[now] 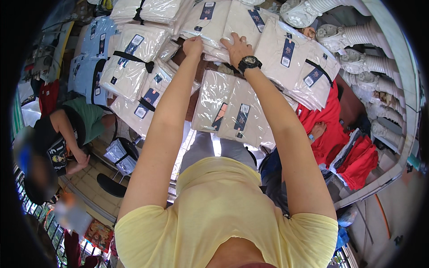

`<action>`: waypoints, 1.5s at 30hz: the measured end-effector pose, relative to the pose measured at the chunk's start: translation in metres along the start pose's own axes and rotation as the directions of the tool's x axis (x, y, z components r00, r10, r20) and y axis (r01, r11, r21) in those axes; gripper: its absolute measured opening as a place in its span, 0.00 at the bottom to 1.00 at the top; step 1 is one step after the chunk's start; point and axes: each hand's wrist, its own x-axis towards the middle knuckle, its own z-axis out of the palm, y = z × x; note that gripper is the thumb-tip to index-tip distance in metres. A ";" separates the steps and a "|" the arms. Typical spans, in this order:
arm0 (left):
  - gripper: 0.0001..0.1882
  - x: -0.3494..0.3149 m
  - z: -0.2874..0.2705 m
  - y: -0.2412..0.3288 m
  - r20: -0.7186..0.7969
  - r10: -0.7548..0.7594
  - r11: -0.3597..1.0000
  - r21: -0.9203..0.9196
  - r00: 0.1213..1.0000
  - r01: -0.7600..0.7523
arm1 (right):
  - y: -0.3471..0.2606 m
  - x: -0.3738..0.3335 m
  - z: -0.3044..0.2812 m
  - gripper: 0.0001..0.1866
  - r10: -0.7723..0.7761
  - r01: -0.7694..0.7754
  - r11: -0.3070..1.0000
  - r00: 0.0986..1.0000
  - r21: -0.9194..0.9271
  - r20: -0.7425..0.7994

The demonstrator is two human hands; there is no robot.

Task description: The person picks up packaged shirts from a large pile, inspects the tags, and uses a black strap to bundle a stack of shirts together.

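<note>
Both my arms reach forward over a table of folded beige garments in clear plastic bags with navy tags. My left hand (pixel 193 46) is closed, its fingers pinched at the near left corner of a bagged garment (pixel 203 29) on the far stack. To its right my right hand (pixel 240 50), with a black watch on the wrist, lies with fingers apart on the near edge of the bagged garment beside it (pixel 243 22). Closer to me, between my forearms, lie two more bagged garments (pixel 214 100) side by side. My fingertips are partly hidden.
Stacks of beige bags (pixel 129 71) tied with black bands stand left, light blue bags (pixel 96 40) beyond. Further bags (pixel 286 58), red cloth (pixel 324 120) and white ornate columns (pixel 353 35) are right. A seated person (pixel 67 134) is at left; another person's hand (pixel 318 130) touches red cloth.
</note>
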 end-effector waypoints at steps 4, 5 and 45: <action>0.25 0.008 0.003 0.011 -0.021 0.070 0.898 0.436 0.997 -0.054 | 0.010 0.004 0.000 0.23 0.025 -0.025 0.989 1.000 0.146 0.000; 0.34 0.017 0.001 0.006 0.027 -0.079 0.978 0.197 0.996 0.073 | 0.018 0.006 0.000 0.25 -0.034 0.038 0.978 0.999 0.204 -0.023; 0.37 0.052 0.018 0.030 0.119 -0.393 0.865 -0.288 0.912 0.411 | -0.042 -0.060 -0.015 0.27 -0.067 0.104 0.980 0.975 0.171 -0.212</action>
